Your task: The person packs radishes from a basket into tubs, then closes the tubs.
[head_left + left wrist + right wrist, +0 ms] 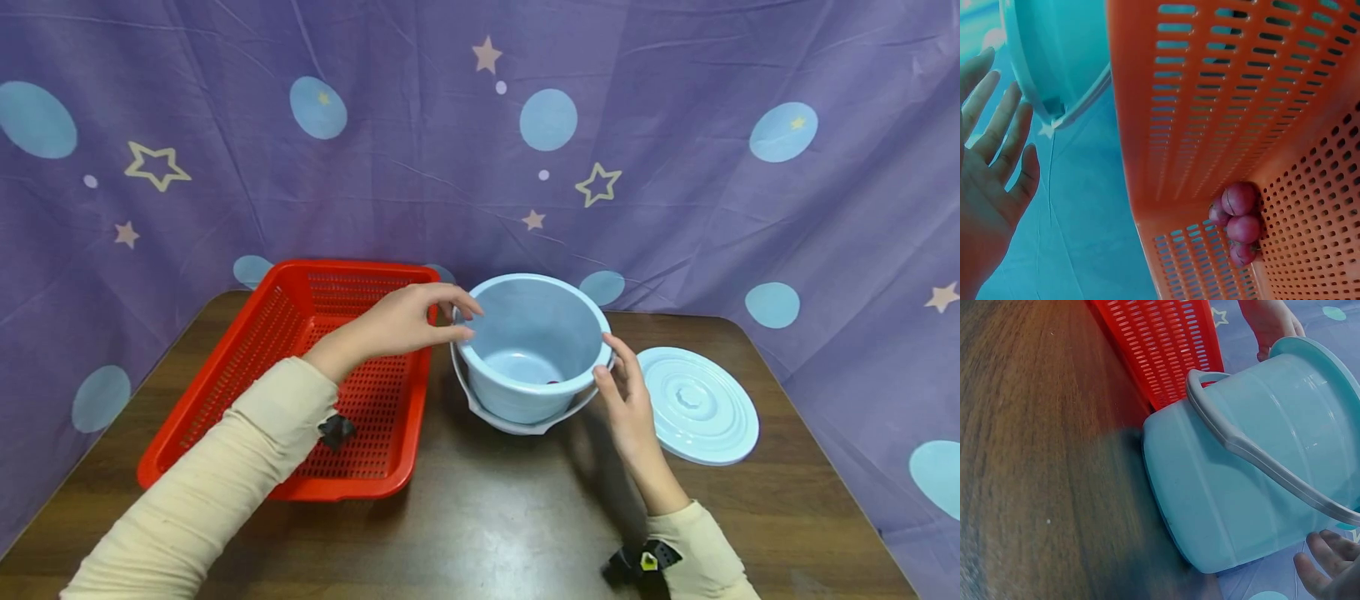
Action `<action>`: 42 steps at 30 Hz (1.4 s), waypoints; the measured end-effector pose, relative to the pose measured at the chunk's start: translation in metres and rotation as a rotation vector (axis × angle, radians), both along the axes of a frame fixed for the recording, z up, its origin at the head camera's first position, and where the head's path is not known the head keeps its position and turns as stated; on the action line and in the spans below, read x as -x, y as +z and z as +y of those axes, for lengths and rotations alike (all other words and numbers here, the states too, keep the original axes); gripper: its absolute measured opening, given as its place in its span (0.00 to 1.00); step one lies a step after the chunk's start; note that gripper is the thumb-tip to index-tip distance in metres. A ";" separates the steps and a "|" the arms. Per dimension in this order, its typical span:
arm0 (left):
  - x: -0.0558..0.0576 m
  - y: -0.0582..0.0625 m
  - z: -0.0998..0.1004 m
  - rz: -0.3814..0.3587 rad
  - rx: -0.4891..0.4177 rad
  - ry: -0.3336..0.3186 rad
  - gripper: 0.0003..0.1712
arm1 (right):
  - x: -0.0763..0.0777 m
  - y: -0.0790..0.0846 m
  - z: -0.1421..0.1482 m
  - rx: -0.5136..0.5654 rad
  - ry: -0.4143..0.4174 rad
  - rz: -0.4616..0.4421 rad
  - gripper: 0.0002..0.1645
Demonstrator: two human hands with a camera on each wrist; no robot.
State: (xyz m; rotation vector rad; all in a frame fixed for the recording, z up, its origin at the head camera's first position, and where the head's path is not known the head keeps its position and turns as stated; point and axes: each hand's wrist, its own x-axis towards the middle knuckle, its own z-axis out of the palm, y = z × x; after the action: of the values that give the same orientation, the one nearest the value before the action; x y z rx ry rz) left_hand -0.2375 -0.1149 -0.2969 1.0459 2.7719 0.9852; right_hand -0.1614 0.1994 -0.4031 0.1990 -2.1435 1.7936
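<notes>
A light-blue bucket stands near the desk's back edge, where, over my remote feed, I see the left hand at its left rim, fingers spread, and the right hand, loosely parted, opposite. A narrow gap separates the red basket, along the left edge; wood stretches out in front.

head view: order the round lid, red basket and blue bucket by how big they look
1. red basket, clearly largest
2. blue bucket
3. round lid, smallest
</notes>
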 end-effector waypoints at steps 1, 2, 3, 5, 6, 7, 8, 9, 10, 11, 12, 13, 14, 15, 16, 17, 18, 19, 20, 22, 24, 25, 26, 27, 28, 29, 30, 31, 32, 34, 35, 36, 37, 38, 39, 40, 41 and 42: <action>0.001 0.000 -0.002 -0.013 -0.020 0.003 0.18 | 0.000 0.000 0.000 -0.001 0.000 0.001 0.29; 0.003 0.000 -0.003 -0.020 -0.037 0.008 0.18 | 0.000 0.000 0.000 -0.001 0.002 0.003 0.29; 0.004 0.000 -0.005 -0.028 -0.054 0.015 0.18 | 0.000 0.000 0.000 -0.001 0.002 0.005 0.29; 0.007 0.000 -0.010 -0.050 -0.082 0.035 0.17 | 0.000 0.000 0.000 0.000 0.002 0.009 0.29; 0.008 -0.001 -0.013 -0.060 -0.094 0.043 0.17 | 0.000 0.000 0.001 0.001 0.003 0.010 0.29; 0.010 -0.001 -0.016 -0.061 -0.101 0.051 0.17 | 0.000 0.000 0.001 0.002 0.003 0.011 0.29; 0.012 -0.002 -0.018 -0.060 -0.106 0.058 0.16 | 0.001 0.000 0.001 0.002 0.003 0.011 0.29; 0.014 -0.003 -0.021 -0.061 -0.111 0.067 0.16 | 0.000 0.000 0.001 0.004 0.003 0.011 0.29; 0.016 -0.005 -0.024 -0.057 -0.113 0.072 0.16 | 0.000 0.000 0.001 0.005 0.003 0.010 0.29; 0.018 -0.006 -0.026 -0.054 -0.115 0.079 0.15 | 0.000 0.000 0.001 0.006 0.003 0.010 0.29; 0.021 -0.008 -0.029 -0.045 -0.114 0.085 0.15 | 0.000 0.000 0.001 0.006 0.004 0.010 0.29; 0.023 -0.010 -0.032 -0.039 -0.113 0.089 0.15 | 0.001 0.000 0.001 0.007 0.003 0.007 0.29; 0.025 -0.012 -0.034 -0.041 -0.116 0.096 0.14 | 0.001 0.000 0.001 0.007 0.004 0.005 0.29; 0.027 -0.015 -0.037 -0.044 -0.120 0.102 0.14 | 0.000 0.000 0.001 0.009 0.004 0.002 0.29; 0.029 -0.017 -0.040 -0.049 -0.124 0.111 0.14 | 0.000 0.001 0.001 0.009 0.003 -0.002 0.29; 0.031 -0.020 -0.042 -0.055 -0.128 0.120 0.14 | 0.000 0.001 0.001 0.009 0.004 -0.008 0.29; 0.033 -0.023 -0.045 -0.059 -0.129 0.129 0.14 | 0.000 0.001 0.001 0.009 0.004 -0.014 0.29; 0.034 -0.025 -0.047 -0.061 -0.127 0.140 0.15 | 0.000 0.001 0.001 0.010 0.005 -0.019 0.29; 0.036 -0.028 -0.050 -0.062 -0.125 0.154 0.15 | 0.000 0.001 0.001 0.010 0.006 -0.023 0.29; 0.040 -0.033 -0.054 -0.069 -0.118 0.180 0.16 | 0.000 0.000 0.001 0.011 0.008 -0.029 0.28; 0.042 -0.038 -0.058 -0.078 -0.111 0.201 0.17 | -0.001 0.000 0.002 0.011 0.010 -0.031 0.28; 0.044 -0.040 -0.060 -0.083 -0.109 0.210 0.17 | -0.001 0.000 0.002 0.010 0.010 -0.030 0.28; 0.045 -0.042 -0.061 -0.090 -0.110 0.217 0.18 | -0.001 0.000 0.002 0.008 0.009 -0.030 0.28; 0.047 -0.045 -0.063 -0.100 -0.109 0.228 0.19 | -0.001 0.000 0.002 0.007 0.008 -0.029 0.28; 0.049 -0.047 -0.064 -0.109 -0.107 0.242 0.19 | -0.001 0.000 0.002 0.007 0.006 -0.028 0.28; 0.050 -0.049 -0.066 -0.119 -0.107 0.254 0.19 | -0.001 0.000 0.002 0.007 0.005 -0.027 0.28; 0.052 -0.052 -0.067 -0.127 -0.106 0.264 0.19 | -0.001 0.000 0.002 0.006 0.004 -0.028 0.28; 0.054 -0.054 -0.069 -0.130 -0.105 0.272 0.19 | -0.001 0.000 0.002 0.007 0.002 -0.026 0.28; 0.055 -0.056 -0.071 -0.134 -0.102 0.284 0.19 | 0.000 0.000 0.002 0.006 0.002 -0.025 0.28; 0.058 -0.060 -0.074 -0.135 -0.099 0.306 0.19 | 0.000 0.000 0.002 0.005 0.002 -0.022 0.28; 0.058 -0.062 -0.075 -0.134 -0.094 0.315 0.20 | 0.000 0.000 0.002 0.003 0.002 -0.022 0.28; 0.059 -0.063 -0.076 -0.133 -0.090 0.328 0.20 | 0.000 0.000 0.002 0.001 0.001 -0.023 0.28; 0.059 -0.064 -0.078 -0.133 -0.086 0.343 0.20 | 0.000 0.000 0.001 0.001 0.002 -0.022 0.28; 0.059 -0.065 -0.079 -0.138 -0.080 0.359 0.20 | 0.000 0.000 0.001 0.002 0.004 -0.021 0.28; 0.059 -0.066 -0.081 -0.143 -0.077 0.372 0.20 | 0.001 0.000 0.001 0.002 0.005 -0.022 0.28; 0.059 -0.067 -0.082 -0.147 -0.070 0.385 0.20 | 0.001 -0.001 0.001 0.004 0.007 -0.021 0.28; 0.059 -0.068 -0.083 -0.150 -0.065 0.395 0.20 | 0.001 -0.001 0.000 0.006 0.009 -0.021 0.28; 0.060 -0.069 -0.085 -0.152 -0.063 0.403 0.20 | 0.001 -0.001 0.000 0.008 0.011 -0.021 0.28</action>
State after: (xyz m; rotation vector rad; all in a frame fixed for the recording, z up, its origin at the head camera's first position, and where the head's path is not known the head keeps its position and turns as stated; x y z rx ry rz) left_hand -0.2972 -0.1996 -0.3657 0.3953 2.8949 1.1380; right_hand -0.1623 0.1995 -0.4039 0.1911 -2.1532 1.8175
